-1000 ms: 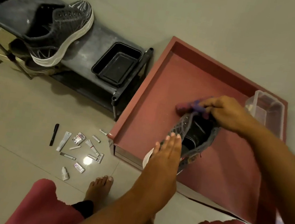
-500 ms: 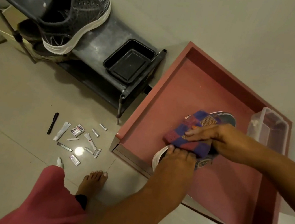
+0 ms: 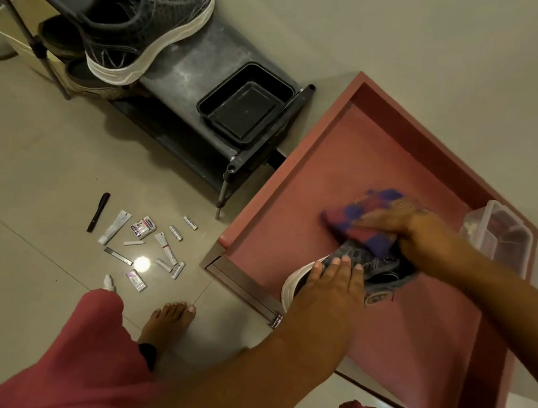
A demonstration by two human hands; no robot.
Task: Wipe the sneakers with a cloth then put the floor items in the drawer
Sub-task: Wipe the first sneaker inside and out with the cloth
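Over the open red drawer [image 3: 315, 182] my left hand [image 3: 328, 291] grips a dark sneaker [image 3: 379, 271] by its white-soled end. My right hand [image 3: 409, 230] presses a red and blue checked cloth [image 3: 361, 223] against the shoe's upper; the hand is blurred. A second dark sneaker [image 3: 141, 23] with a white sole lies on the top of the black shoe rack [image 3: 194, 58]. Several small floor items [image 3: 144, 245] are scattered on the tiles left of the drawer: tubes, batteries, sachets, a small white bottle and a black pen [image 3: 98, 212].
A black plastic tray [image 3: 244, 108] sits on the rack's right end. A clear plastic box [image 3: 494, 235] stands in the drawer's far right corner. My bare foot [image 3: 167, 324] and red clothing are on the floor near the items. More shoes sit under the rack.
The cloth went from beside the shoe's opening onto its upper and is rubbing there. The sneaker has turned in my left hand. The view has shifted slightly.
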